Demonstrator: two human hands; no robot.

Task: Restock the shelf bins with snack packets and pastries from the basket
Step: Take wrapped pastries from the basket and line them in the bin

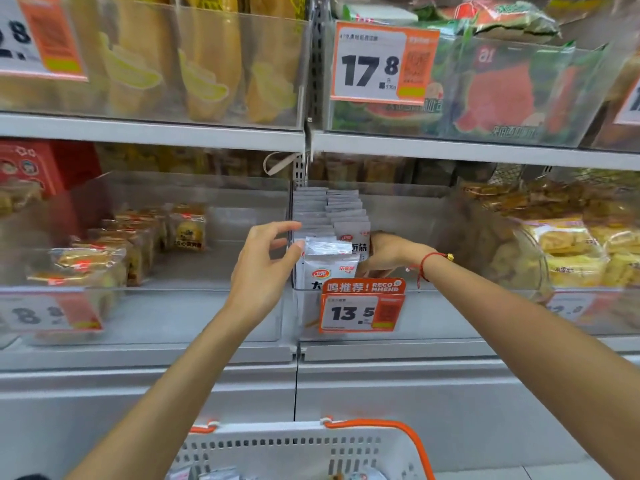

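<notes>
White basket with orange handles sits at bottom edge, cut off; a few packets inside it, count unclear. Two bare forearms reach up to the middle shelf. Left hand fingers loosely spread, thumb tip touching the top of the front silver-white snack packet at the left wall of the clear bin; holds nothing. Right hand is inside the same bin, just right of the packet rows, fingers curled down behind the packets and partly hidden, so cannot tell whether it grips one. Red string bracelet on the right wrist. Packets stand upright in two rows running back; exact number not countable. One orange price tag reading 13.5 covers the bin front and the lower part of the front packet. Left neighbour bin holds wrapped pastries, roughly six, blurred. Right bin holds yellow snack bags, heaped, uncountable. Upper shelf: one tag reading 17.8, watermelon-print bags behind it, yellow packs on the left. Two further tags cut off at left edge, two at right.
</notes>
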